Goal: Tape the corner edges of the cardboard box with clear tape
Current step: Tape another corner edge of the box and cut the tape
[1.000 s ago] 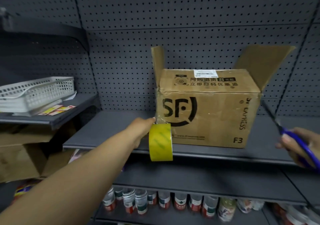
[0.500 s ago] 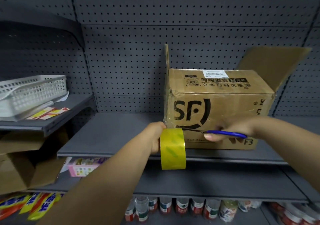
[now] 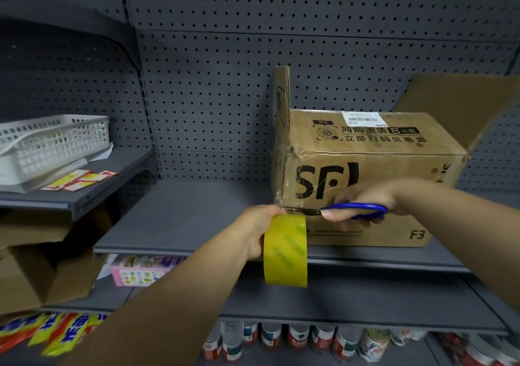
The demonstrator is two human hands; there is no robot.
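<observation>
A brown cardboard box [image 3: 365, 151] printed "SF" stands on the grey shelf [image 3: 180, 219], its end flaps raised. Clear tape runs down its front left corner edge. My left hand [image 3: 253, 225] grips a yellowish roll of tape [image 3: 285, 251] just below and in front of that corner, with a strip stretched up to the box. My right hand [image 3: 363, 199] holds blue-handled scissors [image 3: 353, 210], whose blades point left and reach the strip beside the box corner.
A white plastic basket [image 3: 53, 143] and price tags [image 3: 78, 180] lie on the left shelf. A pink packet [image 3: 138, 271] sits on the lower shelf, bottles [image 3: 295, 340] stand below, and an open carton [image 3: 33, 270] is at lower left. Pegboard [image 3: 281, 28] backs everything.
My right hand swung in from the far right with the scissors and brought the blades to the tape strip at the box corner. My left hand keeps holding the roll below the corner.
</observation>
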